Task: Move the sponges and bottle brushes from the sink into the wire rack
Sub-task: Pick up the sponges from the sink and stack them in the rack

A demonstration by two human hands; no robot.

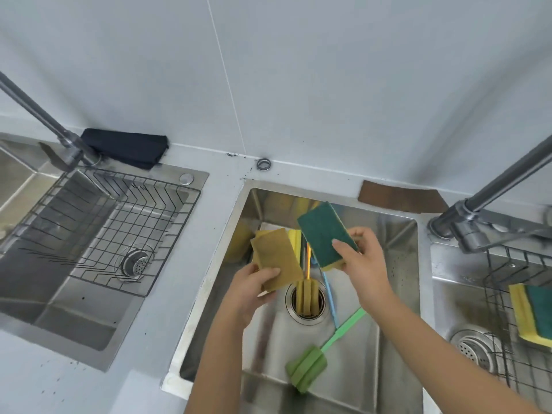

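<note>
Over the middle sink [397, 264], my left hand [252, 286] grips a tan-yellow scouring sponge [276, 258] by its near end. My right hand [363, 259] holds a green-topped yellow sponge [324, 231], lifted and tilted. A green bottle brush [310, 367] lies on the sink floor near the front. A blue-handled brush [330, 297] and a yellow brush [307, 294] lie by the drain, partly hidden. Another yellow sponge [295, 239] shows behind the held ones. An empty wire rack [119, 222] sits in the left sink. A second wire rack [513, 309] at the right holds one green-and-yellow sponge [534, 312].
A faucet [44, 124] reaches over the left sink and another faucet [493, 192] over the right one. A black cloth [125, 147] lies against the wall. A brown strip [400, 195] lies behind the middle sink. Grey counter [167, 279] separates the sinks.
</note>
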